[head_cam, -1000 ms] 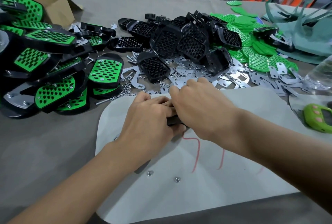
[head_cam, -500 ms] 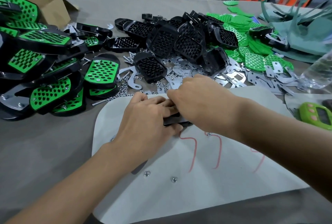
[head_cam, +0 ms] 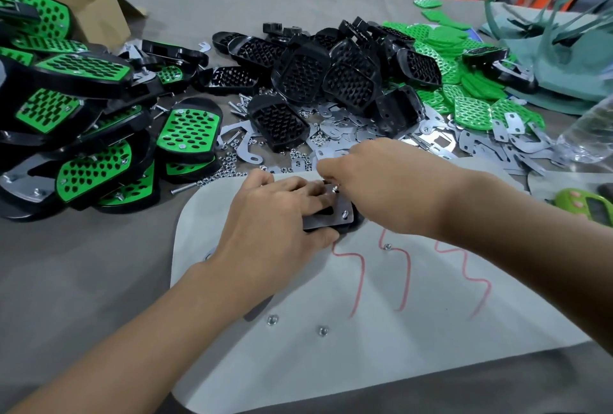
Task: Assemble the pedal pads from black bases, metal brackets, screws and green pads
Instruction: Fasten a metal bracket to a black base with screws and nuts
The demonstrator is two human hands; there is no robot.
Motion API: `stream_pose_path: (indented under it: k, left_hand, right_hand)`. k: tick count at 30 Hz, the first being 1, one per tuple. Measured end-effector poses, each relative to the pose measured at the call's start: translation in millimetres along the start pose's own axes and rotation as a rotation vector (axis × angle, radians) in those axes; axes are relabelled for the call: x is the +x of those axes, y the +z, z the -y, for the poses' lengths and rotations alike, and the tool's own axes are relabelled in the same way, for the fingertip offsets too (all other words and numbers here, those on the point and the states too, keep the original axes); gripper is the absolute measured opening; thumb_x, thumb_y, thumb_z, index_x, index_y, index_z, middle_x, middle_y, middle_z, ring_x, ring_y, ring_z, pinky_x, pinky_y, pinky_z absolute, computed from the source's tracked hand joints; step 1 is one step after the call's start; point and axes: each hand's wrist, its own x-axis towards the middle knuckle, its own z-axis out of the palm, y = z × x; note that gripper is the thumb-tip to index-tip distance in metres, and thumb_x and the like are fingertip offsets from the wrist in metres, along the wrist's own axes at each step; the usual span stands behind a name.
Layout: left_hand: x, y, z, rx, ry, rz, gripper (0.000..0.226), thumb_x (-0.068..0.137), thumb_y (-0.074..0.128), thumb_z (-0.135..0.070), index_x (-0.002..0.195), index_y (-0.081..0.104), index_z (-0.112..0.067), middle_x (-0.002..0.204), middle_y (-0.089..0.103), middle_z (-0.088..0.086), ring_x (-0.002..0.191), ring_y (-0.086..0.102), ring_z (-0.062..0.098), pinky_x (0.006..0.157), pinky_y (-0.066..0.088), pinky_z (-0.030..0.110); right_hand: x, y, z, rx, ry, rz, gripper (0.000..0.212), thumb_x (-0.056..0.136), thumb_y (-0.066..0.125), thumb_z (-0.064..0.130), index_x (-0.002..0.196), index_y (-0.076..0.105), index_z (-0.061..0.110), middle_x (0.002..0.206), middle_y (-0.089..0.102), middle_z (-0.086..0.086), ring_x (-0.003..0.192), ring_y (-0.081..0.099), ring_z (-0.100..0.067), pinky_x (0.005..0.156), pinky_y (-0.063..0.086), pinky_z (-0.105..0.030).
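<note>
Shown: one left hand (head_cam: 275, 224) and one right hand (head_cam: 374, 178); one metal bracket (head_cam: 331, 214) with one silver fastener (head_cam: 335, 188) at its far corner; three loose nuts (head_cam: 272, 320) and three red squiggles (head_cam: 360, 267) on one pale sheet (head_cam: 431, 340); one green device (head_cam: 580, 203); one clear bottle (head_cam: 593, 135). The heaped black bases (head_cam: 302, 72) and green pads (head_cam: 471, 111) are too many to count.

Green pads (head_cam: 471, 111) carry a honeycomb of holes, the bases (head_cam: 303, 73) are black grids, the brackets (head_cam: 477, 148) silver, and the pale sheet (head_cam: 381, 347) bears red squiggles.
</note>
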Motion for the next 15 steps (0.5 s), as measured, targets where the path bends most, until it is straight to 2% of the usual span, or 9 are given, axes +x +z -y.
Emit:
stream_pose_path:
  k: [3, 5, 6, 9, 11, 15]
  left_hand:
    - [-1, 1, 0, 0.003, 0.006, 0.005, 0.031, 0.072, 0.079, -0.044, 0.099, 0.081, -0.031, 0.092, 0.073, -0.014, 0.076, 0.030, 0.004, 0.075, 0.029, 0.031]
    - [0, 0, -1, -0.007, 0.019, 0.003, 0.031, 0.071, 0.076, -0.044, 0.098, 0.082, -0.029, 0.091, 0.074, -0.014, 0.076, 0.024, 0.001, 0.074, 0.027, 0.028]
    - [0, -1, -2, -0.018, 0.014, 0.004, 0.032, 0.070, 0.074, -0.044, 0.097, 0.082, -0.029, 0.092, 0.074, -0.014, 0.076, 0.023, 0.000, 0.074, 0.026, 0.028]
    - [-1, -1, -1, -0.008, -0.027, 0.037, 0.034, 0.074, 0.073, -0.049, 0.103, 0.081, -0.034, 0.096, 0.072, -0.016, 0.081, 0.033, 0.008, 0.076, 0.024, 0.025]
    - [-1, -2, -1, 0.000, -0.013, 0.023, 0.034, 0.072, 0.076, -0.047, 0.102, 0.082, -0.032, 0.096, 0.073, -0.015, 0.081, 0.039, 0.012, 0.075, 0.026, 0.027]
    - [0, -1, -2, 0.001, 0.057, -0.024, 0.033, 0.065, 0.077, -0.040, 0.092, 0.083, -0.023, 0.091, 0.077, -0.010, 0.084, 0.042, 0.005, 0.074, 0.030, 0.033]
  right_hand:
    - [5, -5, 2, -0.106, -0.109, 0.025, 0.022, 0.083, 0.043, 0.009, 0.097, 0.054, 0.021, 0.071, 0.044, 0.002, 0.071, 0.051, -0.029, 0.066, 0.049, -0.043]
    - [8, -6, 2, -0.148, -0.159, 0.031, 0.015, 0.082, 0.043, 0.010, 0.086, 0.053, 0.020, 0.068, 0.046, 0.000, 0.069, 0.052, -0.030, 0.069, 0.051, -0.044]
    - [9, -5, 2, -0.161, -0.163, 0.019, 0.011, 0.082, 0.045, 0.011, 0.076, 0.047, 0.020, 0.064, 0.041, 0.001, 0.061, 0.047, -0.028, 0.065, 0.049, -0.042]
    - [13, -4, 3, -0.120, -0.101, -0.025, 0.033, 0.080, 0.051, 0.012, 0.063, 0.024, 0.019, 0.058, 0.029, 0.000, 0.049, 0.028, -0.021, 0.051, 0.030, -0.035]
    - [15, -5, 3, -0.039, -0.037, -0.039, 0.036, 0.083, 0.053, 0.015, 0.061, 0.025, 0.019, 0.056, 0.029, -0.002, 0.047, 0.027, -0.020, 0.048, 0.022, -0.033]
    - [9, -2, 0, -0.020, 0.061, -0.078, 0.036, 0.086, 0.058, 0.019, 0.062, 0.030, 0.021, 0.056, 0.033, 0.002, 0.048, 0.031, -0.018, 0.045, 0.018, -0.030]
